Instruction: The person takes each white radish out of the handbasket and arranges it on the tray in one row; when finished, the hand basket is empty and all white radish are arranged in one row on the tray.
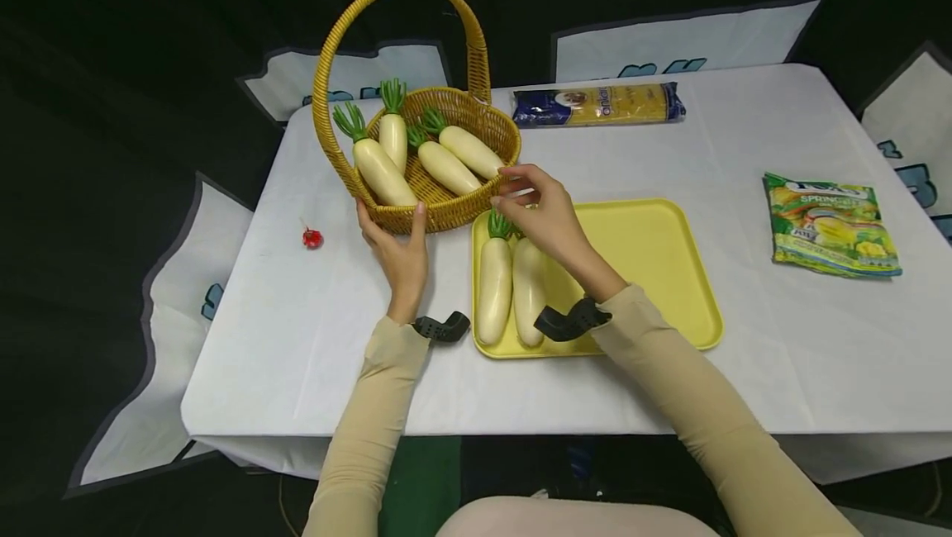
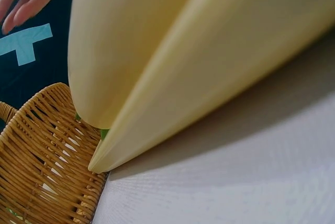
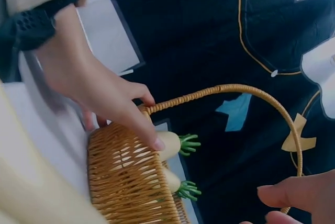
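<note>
A: White tabletop [image 1: 751, 372], dark backdrop [image 1: 97, 190]. Holding?
B: Left hand [image 1: 402, 260] grips near rim of basket [image 1: 446, 216]; right hand [image 1: 549, 212] holds nothing, fingers loosely bent, by basket's right side.
A: Radishes [image 1: 494, 293]?
B: Four in basket, far left; two on tray [image 1: 640, 260], left side.

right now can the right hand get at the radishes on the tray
Likely yes: the right hand looks empty and is close to the white radishes on the yellow tray, with nothing lying on them.

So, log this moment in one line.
Left hand: grips golden wicker basket; right hand: near basket; two long white radishes: on yellow rectangular tray
</note>
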`<act>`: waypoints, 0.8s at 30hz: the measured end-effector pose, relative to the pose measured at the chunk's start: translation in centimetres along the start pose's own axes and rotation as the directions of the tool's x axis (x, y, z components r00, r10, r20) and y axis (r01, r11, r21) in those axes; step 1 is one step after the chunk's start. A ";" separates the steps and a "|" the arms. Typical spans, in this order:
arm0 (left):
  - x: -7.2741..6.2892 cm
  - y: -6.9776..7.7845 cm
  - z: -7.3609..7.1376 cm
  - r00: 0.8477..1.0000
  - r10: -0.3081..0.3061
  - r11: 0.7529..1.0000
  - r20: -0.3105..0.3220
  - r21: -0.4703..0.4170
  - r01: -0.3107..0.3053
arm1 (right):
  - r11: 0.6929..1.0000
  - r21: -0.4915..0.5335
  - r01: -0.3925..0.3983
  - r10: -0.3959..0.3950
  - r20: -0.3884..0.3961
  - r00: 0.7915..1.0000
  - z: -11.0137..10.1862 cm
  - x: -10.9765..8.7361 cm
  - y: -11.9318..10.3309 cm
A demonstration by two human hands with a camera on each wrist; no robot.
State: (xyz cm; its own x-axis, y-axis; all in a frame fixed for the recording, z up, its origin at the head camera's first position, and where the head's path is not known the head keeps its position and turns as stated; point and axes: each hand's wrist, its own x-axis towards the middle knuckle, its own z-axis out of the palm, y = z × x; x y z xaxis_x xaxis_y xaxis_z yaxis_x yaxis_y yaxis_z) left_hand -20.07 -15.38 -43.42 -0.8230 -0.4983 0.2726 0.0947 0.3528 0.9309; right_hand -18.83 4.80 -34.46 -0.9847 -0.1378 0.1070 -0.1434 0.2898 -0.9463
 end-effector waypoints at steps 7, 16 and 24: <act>0.0 0.0 -0.1 1.000 0.012 1.000 -0.003 0.010 -0.012 | 0.997 0.054 0.058 -0.058 -0.007 0.998 1.4 2.6 -1.6; 0.0 -0.1 0.0 1.000 0.018 1.000 -0.013 0.002 -0.018 | 0.997 -0.012 0.081 -0.080 0.077 0.994 3.4 6.2 -3.0; 0.0 -0.1 -0.1 1.000 0.021 1.000 0.003 0.002 -0.021 | 0.968 -0.251 -0.009 0.043 0.131 0.991 4.6 9.0 -2.2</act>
State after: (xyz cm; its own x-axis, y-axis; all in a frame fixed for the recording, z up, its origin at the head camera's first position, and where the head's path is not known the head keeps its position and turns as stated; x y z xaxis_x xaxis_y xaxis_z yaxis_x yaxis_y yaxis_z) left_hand -20.00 -15.51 -43.50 -0.8225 -0.4885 0.2913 0.1107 0.3649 0.9245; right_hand -26.94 -1.45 -32.84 -0.9685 -0.2477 0.0255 -0.1549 0.5191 -0.8406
